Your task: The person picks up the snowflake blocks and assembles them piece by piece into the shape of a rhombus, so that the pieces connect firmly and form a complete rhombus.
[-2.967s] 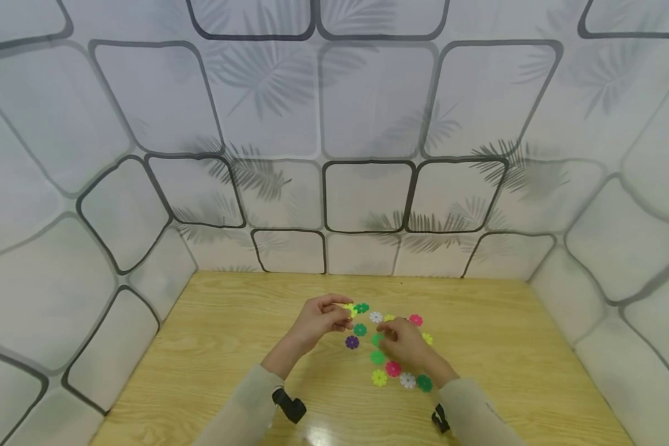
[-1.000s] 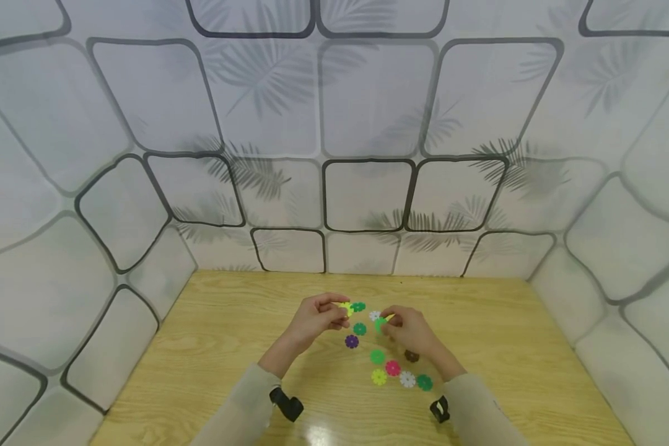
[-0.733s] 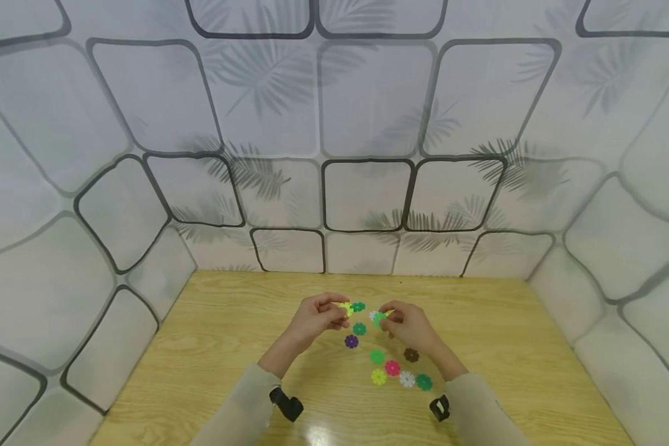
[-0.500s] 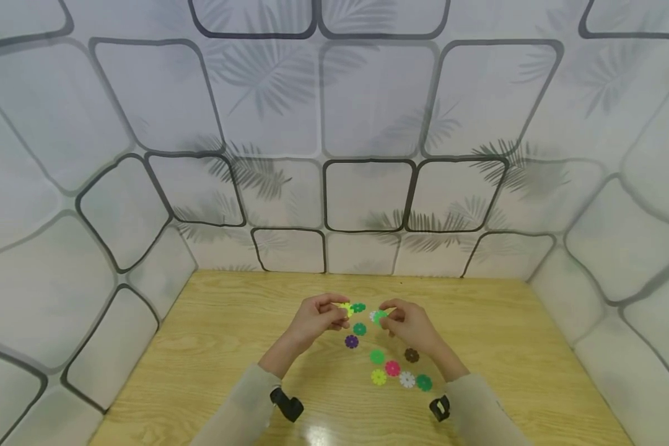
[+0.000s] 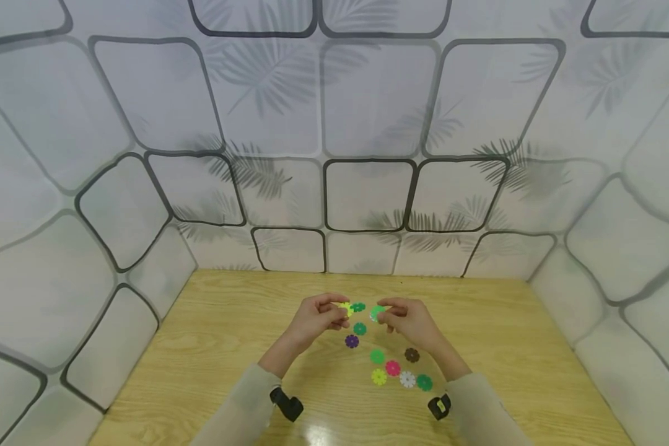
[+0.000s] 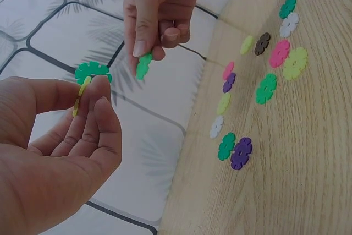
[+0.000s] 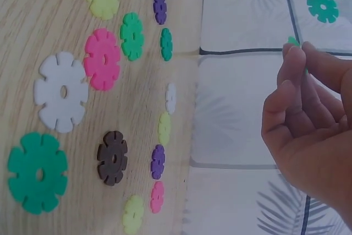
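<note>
My left hand point(image 5: 319, 316) pinches a yellow snowflake disc point(image 6: 81, 96) between thumb and fingers, above the table. A dark green snowflake disc point(image 6: 91, 72) is joined to the yellow one at an angle, its slotted edge facing away from the palm. Opposite, my right hand point(image 5: 409, 319) pinches a light green snowflake disc point(image 6: 144, 66) by its edge. A gap separates this disc from the joined pair. In the right wrist view the fingers cover most of the light green disc.
Several loose snowflake discs lie flat on the wooden table point(image 5: 228, 359), including a purple disc point(image 5: 352, 341), a brown disc point(image 5: 412, 355), a pink disc point(image 5: 393, 368) and a white disc point(image 5: 407, 379). Patterned fabric walls point(image 5: 368, 198) stand behind and at both sides.
My right hand has taken a light green disc from the table, lifted it and moved it away from me, level with the left hand. The left hand has barely moved.
</note>
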### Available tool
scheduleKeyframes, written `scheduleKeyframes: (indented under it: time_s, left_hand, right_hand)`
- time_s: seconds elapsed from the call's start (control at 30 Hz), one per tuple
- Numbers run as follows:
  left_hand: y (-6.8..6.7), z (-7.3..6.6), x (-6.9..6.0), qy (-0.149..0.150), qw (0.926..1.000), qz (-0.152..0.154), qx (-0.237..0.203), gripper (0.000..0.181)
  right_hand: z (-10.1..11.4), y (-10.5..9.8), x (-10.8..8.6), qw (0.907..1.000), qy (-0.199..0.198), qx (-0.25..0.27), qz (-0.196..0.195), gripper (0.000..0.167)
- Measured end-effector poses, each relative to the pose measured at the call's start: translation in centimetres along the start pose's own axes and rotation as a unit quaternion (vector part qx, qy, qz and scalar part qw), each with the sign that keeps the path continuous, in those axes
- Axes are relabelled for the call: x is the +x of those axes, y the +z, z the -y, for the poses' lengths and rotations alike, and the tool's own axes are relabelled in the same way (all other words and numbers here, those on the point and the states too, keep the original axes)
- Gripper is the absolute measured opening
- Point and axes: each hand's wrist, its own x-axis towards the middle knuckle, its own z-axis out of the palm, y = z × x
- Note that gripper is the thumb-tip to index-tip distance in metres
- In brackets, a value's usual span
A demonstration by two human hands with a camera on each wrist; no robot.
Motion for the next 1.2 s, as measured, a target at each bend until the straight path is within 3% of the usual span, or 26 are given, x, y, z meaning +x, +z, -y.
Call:
scheduleKeyframes:
  time_s: [0.43, 1.2]
  left_hand:
    - [0.0, 0.1, 0.0, 0.004, 1.0000, 0.000, 0.005, 0.032]
    - [0.1, 0.0, 0.0, 0.005, 1.0000, -0.001, 0.002, 0.032]
  right_hand:
    - [0.6, -0.1, -0.1, 0.9990, 0.030, 0.033, -0.007, 0.045]
    - [1.1, -0.2, -0.1, 0.9973, 0.013, 0.072, 0.001, 0.043]
